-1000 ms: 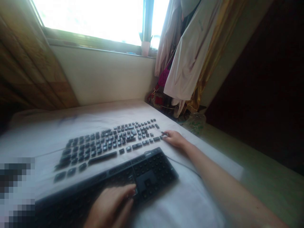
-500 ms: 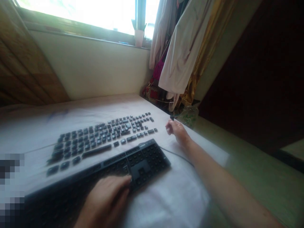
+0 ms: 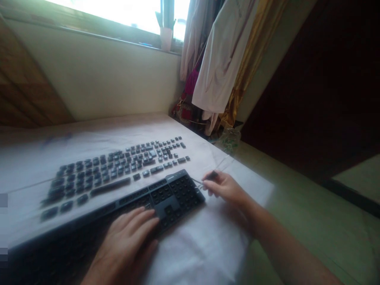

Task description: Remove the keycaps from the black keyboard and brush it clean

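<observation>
A black keyboard (image 3: pixel 166 206) lies slantwise on the white-covered surface, its key area mostly bare of caps. My left hand (image 3: pixel 127 233) rests on its middle, palm down and fingers stretched out; what lies beneath the palm is hidden. Just past the keyboard's right end, my right hand (image 3: pixel 227 188) is closed on a wire keycap puller (image 3: pixel 211 175) with a small dark handle. Its thin wire prongs point left toward the keyboard's right edge. Behind the keyboard, loose black keycaps (image 3: pixel 118 168) are laid out in rows like a keyboard, with the spacebar cap (image 3: pixel 109 186) in front.
A white cloth (image 3: pixel 196 253) covers the surface, whose right edge drops to a pale floor (image 3: pixel 297 190). Clothes (image 3: pixel 213 79) hang at the far corner beside a clear bag (image 3: pixel 230 140). A potted plant (image 3: pixel 166 38) stands on the window sill.
My right hand has come nearer, to the keyboard's right end, and the puller now points left instead of away. My left hand's fingers have opened out from a pinch. The view has shifted slightly right.
</observation>
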`<state>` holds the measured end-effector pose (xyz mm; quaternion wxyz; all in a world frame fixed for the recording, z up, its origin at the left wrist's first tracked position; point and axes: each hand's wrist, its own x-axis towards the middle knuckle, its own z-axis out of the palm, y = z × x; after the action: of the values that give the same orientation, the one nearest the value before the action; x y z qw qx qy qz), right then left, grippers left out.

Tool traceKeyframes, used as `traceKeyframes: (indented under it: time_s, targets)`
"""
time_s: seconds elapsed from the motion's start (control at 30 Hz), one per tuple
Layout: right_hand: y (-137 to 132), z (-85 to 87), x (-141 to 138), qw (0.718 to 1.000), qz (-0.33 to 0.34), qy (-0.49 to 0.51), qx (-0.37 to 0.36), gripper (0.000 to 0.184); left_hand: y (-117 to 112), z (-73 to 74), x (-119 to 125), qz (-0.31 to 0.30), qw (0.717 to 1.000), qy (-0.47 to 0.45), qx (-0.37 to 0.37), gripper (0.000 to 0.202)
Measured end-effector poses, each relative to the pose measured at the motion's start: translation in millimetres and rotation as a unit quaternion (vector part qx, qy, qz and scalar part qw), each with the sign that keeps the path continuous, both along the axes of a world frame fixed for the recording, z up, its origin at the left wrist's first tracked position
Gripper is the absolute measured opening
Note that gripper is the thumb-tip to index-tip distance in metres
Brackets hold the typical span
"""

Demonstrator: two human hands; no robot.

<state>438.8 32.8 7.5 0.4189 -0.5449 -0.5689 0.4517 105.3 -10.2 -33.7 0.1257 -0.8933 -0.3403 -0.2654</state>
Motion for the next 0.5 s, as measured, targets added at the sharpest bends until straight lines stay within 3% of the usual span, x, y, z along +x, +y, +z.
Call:
traceKeyframes:
  time_s: [0.3,0.5]
  targets:
    - [-4,6.1,17,0.997,0.066,-0.023,-0.035,0.036,1,-8.3,0,0.005,0.999,-0.007,-0.034,0.036]
    - [0,7.6,17,0.993,0.101,-0.053,-0.023,0.037,0,-3.7,0,-0.002,0.999,-0.021,-0.038,0.035]
